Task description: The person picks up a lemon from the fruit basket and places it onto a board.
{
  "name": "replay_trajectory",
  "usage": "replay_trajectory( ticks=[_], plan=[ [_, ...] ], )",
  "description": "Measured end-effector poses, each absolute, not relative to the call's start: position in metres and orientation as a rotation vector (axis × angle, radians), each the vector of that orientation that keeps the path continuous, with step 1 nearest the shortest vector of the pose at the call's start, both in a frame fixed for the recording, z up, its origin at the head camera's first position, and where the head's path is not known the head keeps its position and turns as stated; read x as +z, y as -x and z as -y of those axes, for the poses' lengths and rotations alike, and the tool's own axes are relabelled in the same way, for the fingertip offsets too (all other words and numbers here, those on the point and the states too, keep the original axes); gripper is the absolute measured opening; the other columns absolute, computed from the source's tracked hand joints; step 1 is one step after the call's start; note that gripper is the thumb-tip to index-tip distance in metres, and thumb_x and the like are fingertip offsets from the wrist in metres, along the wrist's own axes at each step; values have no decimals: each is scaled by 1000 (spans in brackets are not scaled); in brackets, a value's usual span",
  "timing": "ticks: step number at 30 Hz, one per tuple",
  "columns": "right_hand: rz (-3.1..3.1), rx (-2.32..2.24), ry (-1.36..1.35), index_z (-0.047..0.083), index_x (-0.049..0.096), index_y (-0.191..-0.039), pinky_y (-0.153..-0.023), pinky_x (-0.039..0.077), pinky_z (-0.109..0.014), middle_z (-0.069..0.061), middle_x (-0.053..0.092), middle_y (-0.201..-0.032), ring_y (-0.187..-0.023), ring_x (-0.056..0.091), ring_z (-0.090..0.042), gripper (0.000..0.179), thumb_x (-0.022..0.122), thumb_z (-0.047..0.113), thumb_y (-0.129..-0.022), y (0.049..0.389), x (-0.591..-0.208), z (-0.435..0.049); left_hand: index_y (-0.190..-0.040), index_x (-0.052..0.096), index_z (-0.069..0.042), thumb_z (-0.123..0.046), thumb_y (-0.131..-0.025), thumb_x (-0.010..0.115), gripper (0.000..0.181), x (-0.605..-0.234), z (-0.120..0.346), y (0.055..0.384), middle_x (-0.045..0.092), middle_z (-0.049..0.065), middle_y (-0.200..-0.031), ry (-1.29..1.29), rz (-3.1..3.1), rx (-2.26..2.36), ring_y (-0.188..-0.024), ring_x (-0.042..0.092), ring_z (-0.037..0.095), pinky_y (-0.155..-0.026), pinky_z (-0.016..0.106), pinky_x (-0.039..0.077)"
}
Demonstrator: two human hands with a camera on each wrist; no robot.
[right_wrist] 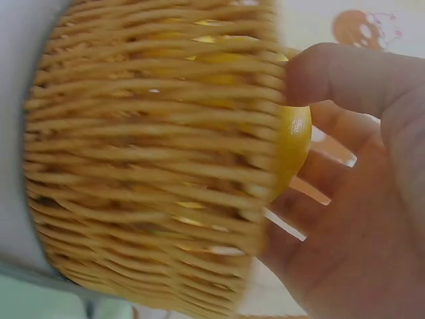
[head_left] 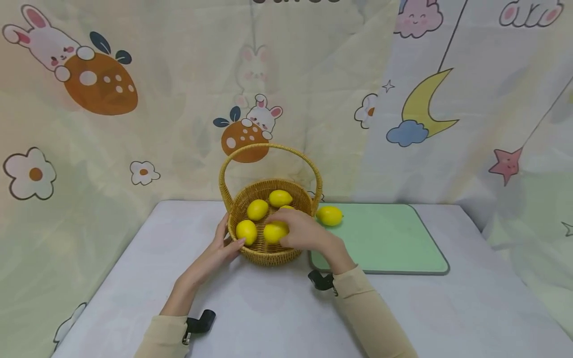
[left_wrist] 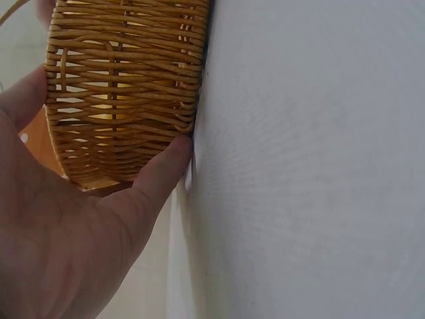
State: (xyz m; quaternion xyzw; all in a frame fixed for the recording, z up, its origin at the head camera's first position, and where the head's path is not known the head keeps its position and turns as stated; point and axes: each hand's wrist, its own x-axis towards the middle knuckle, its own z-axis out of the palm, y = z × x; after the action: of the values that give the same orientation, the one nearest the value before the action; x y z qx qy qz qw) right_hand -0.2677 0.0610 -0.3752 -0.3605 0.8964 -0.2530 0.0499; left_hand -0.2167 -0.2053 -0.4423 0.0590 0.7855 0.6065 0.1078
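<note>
A wicker basket point(head_left: 270, 258) with a tall arched handle stands on the table. My left hand point(head_left: 222, 247) holds its left side, thumb at the rim; in the left wrist view a fingertip point(left_wrist: 178, 149) presses low on the woven wall near the base. Reaching over the basket's right side, my right hand point(head_left: 299, 227) grips a yellow lemon point(head_left: 274, 232) inside. In the right wrist view the lemon point(right_wrist: 297, 136) shows between the rim and the fingers. Other lemons point(head_left: 257, 210) lie around it, one partly hidden behind the right hand.
A green cutting board point(head_left: 385, 243) with a grey edge lies right of the basket. One lemon point(head_left: 330, 216) rests at its far left corner. White cloth point(head_left: 268, 318) covers the table, and a cartoon-printed curtain point(head_left: 179, 99) hangs behind.
</note>
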Motion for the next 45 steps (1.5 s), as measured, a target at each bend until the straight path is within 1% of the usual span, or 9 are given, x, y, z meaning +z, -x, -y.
replay_trajectory(
  ticks=[4,10,11,15,17,22,28,37,45],
  plan=[
    [-2753,-832,1130,24,66,-127,-92,52,-34,9,62,-128,-113,55,-12,55,66,5,-76,265,-362,-69,-152,-13,-51,-44,-97,60,92,-443,206,216,-14,0,-167,-169,-2315,1788,-155,6,40,-115,52,38],
    [-2783,-975,1120,23,67,-123,-89,50,-33,8,62,-125,-113,53,-14,53,67,0,-74,259,-341,-87,-153,-14,-48,-46,-96,60,94,-442,206,216,-14,3,-167,-160,-2327,1774,-154,6,41,-114,51,39],
    [-2783,-1008,1110,22,67,-122,-90,51,-34,7,61,-125,-114,53,-15,52,68,0,-75,258,-338,-91,-153,-15,-48,-46,-97,60,94,-442,206,216,-15,3,-167,-163,-2327,1775,-154,6,41,-114,51,39],
    [-2784,-1120,1042,22,67,-122,-107,47,-45,5,59,-132,-133,47,-21,50,70,1,-77,254,-328,-109,-154,-16,-47,-45,-97,60,94,-442,205,216,-15,4,-167,-167,-2329,1770,-154,6,42,-114,51,39],
    [-2788,-1149,1015,22,66,-123,-110,45,-48,3,58,-133,-135,46,-23,49,71,1,-78,253,-324,-117,-154,-16,-46,-45,-97,60,94,-442,205,216,-15,4,-167,-167,-2334,1764,-154,6,42,-114,51,39],
    [-2817,-1168,1013,20,64,-127,-98,51,-42,2,58,-132,-119,52,-21,55,69,-2,-78,254,-320,-138,-154,-15,-46,-45,-97,60,94,-442,204,216,-15,4,-167,-167,-2334,1765,-154,6,42,-114,52,39],
    [-2863,-1183,990,16,65,-125,-96,50,-43,-1,59,-132,-116,53,-24,52,69,-4,-77,257,-319,-158,-154,-16,-47,-45,-97,59,94,-444,204,216,-15,4,-167,-156,-2331,1760,-154,6,42,-114,51,39],
    [-2942,-1188,795,10,63,-125,-97,48,-50,-8,58,-132,-115,53,-30,53,65,-11,-76,280,-335,-191,-152,-15,-50,-46,-97,59,92,-444,205,217,-15,2,-167,-176,-2325,1764,-154,6,41,-115,50,39],
    [-2918,-1181,612,6,60,-128,-94,45,-46,-14,57,-134,-112,52,-32,52,63,-6,-78,293,-354,-214,-152,-15,-51,-46,-97,59,92,-444,206,217,-15,3,-167,-187,-2323,1768,-154,6,40,-115,50,39]
  ],
)
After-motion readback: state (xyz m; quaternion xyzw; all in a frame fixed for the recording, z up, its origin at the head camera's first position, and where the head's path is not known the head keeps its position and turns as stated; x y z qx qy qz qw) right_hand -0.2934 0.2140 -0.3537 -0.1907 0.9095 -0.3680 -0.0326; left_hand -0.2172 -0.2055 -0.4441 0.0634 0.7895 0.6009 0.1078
